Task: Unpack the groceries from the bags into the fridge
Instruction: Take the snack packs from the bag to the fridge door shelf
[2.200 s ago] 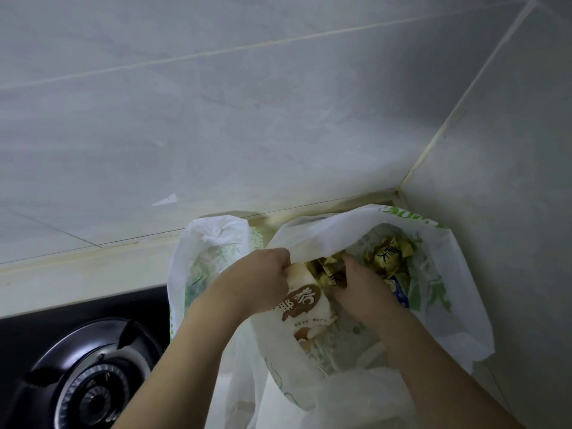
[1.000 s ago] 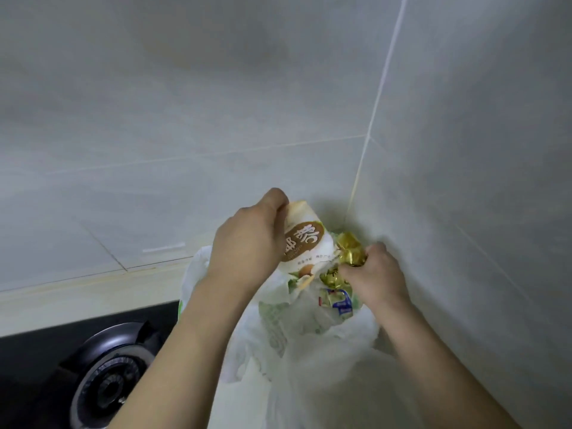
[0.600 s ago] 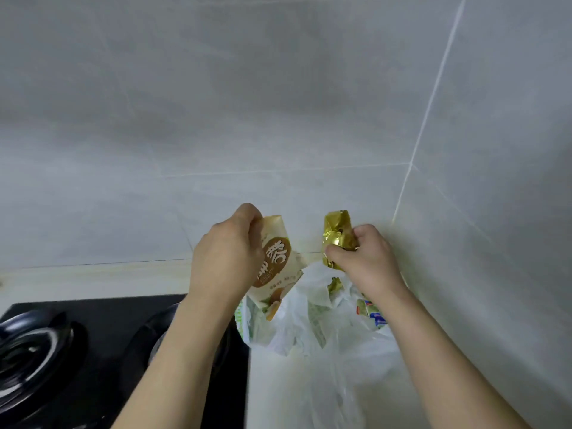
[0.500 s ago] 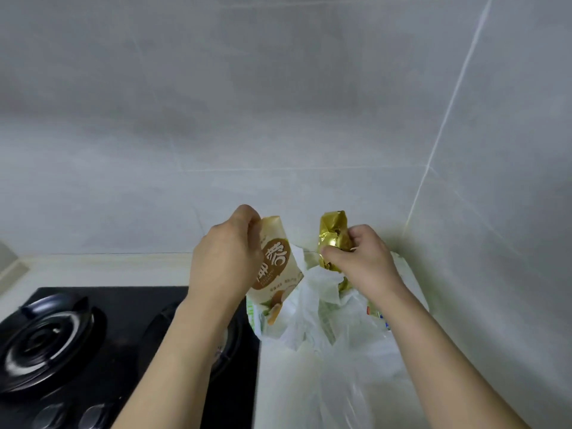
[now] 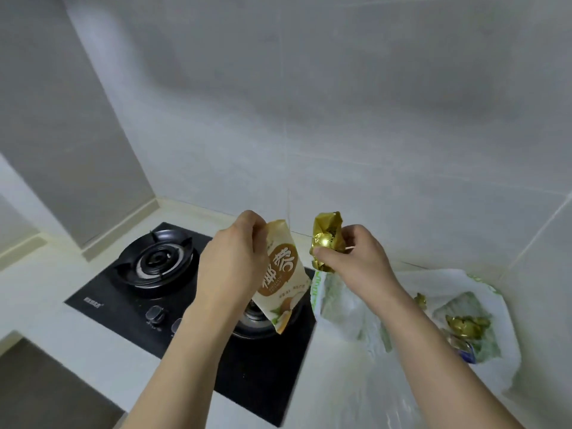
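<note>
Both packets were up: left hand [image 5: 235, 258] gripped the cream-and-brown printed pouch [image 5: 280, 274], right hand [image 5: 349, 258] at three o'clock pinched the crinkled gold foil packet [image 5: 325, 236]; best carried fridgeward firmly, unsqueezed.

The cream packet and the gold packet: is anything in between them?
No. In the head view, only bare wall shows between the cream packet and the gold packet.

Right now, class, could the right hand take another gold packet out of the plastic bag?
Probably not yet: the right hand already grips a gold packet, though the plastic bag gapes open below, with the gold packets inside uncovered.
</note>
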`<state>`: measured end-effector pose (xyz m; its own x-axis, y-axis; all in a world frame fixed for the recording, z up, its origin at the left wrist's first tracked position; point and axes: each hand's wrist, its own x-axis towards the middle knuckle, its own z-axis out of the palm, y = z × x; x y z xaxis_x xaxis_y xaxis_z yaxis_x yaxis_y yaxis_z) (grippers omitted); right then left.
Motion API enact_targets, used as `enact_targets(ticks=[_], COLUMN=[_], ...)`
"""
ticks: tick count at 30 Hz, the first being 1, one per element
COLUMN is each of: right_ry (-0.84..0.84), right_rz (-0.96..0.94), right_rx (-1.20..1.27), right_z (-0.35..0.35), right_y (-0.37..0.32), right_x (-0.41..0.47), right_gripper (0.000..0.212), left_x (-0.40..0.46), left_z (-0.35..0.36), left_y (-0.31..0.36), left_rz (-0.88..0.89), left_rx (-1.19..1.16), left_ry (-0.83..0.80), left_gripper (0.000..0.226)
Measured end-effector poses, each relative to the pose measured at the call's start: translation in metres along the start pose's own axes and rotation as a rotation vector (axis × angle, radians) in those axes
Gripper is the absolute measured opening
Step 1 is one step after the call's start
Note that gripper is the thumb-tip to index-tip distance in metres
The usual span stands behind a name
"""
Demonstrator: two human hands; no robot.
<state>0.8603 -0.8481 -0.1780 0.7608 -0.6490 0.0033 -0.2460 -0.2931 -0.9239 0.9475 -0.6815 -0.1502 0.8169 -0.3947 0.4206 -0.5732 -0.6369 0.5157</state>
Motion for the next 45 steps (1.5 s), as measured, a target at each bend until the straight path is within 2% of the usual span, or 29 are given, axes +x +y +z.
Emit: enact_targets(ticks=[14, 20, 32, 45], right_ry=[-0.333, -0.465, -0.735, -1.147], right_rz=[-0.133, -0.204, -0.316, -0.458], right_rx=[-0.047, -0.048, -0.013, 0.031], right_z=[0.122, 0.18, 0.301, 0.407], right_y=[-0.047, -0.076, -0.126, -0.174], right_x=[-0.031, -0.06, -0.141, -0.226], right_gripper=[0.044, 0.044, 0.042, 0.047], left_x=[-0.052, -0.08, -0.163, -0.245], left_z=[-0.087, -0.139, -0.233, -0.308], left_y=[-0.089, -0.128, -0.205, -0.234], left_rz=[-0.304, -0.369, -0.618, -0.924], left_rx=[0.162, 0.191, 0.25, 0.48], left_ry=[0.129, 0.199, 0.33, 0.527], left_gripper=[0.019, 0.017, 0.018, 0.016])
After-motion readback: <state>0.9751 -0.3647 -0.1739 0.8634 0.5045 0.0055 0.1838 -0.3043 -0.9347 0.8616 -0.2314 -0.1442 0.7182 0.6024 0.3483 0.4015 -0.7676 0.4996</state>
